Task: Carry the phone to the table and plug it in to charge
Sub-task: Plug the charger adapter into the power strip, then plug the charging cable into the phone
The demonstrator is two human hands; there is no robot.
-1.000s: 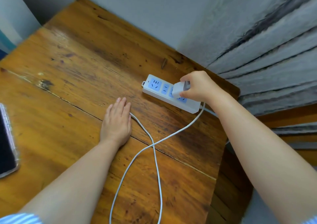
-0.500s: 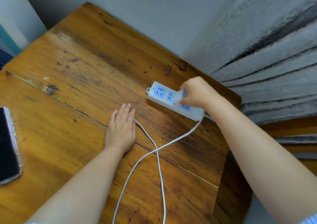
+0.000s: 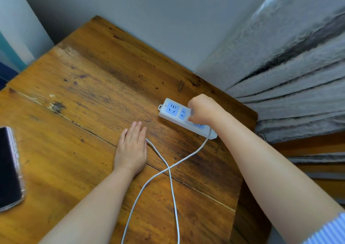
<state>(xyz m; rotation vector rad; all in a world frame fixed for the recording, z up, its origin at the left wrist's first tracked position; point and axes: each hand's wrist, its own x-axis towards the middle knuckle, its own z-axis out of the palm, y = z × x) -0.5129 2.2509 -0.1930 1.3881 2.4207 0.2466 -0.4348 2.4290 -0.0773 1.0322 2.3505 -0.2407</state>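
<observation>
A dark phone (image 3: pixel 8 167) in a clear case lies flat at the left edge of the wooden table (image 3: pixel 78 86). A white power strip (image 3: pixel 174 111) with blue sockets sits near the table's right edge. My right hand (image 3: pixel 202 110) is closed over the white charger plug, pressing it down on the strip's middle sockets; the plug itself is hidden under my fingers. A white cable (image 3: pixel 168 169) runs from the strip, crosses itself in a loop and leaves the frame at the bottom. My left hand (image 3: pixel 131 147) lies flat, palm down, on the table beside the cable.
A grey wall stands behind the table. Grey pleated curtain fabric (image 3: pixel 291 71) hangs at the right, close to the strip. The table's right edge drops off just past my right forearm.
My right hand has pushed the charger plug down onto the power strip; the white plug, visible a second ago, is now covered by my fingers. My left hand has stayed flat.
</observation>
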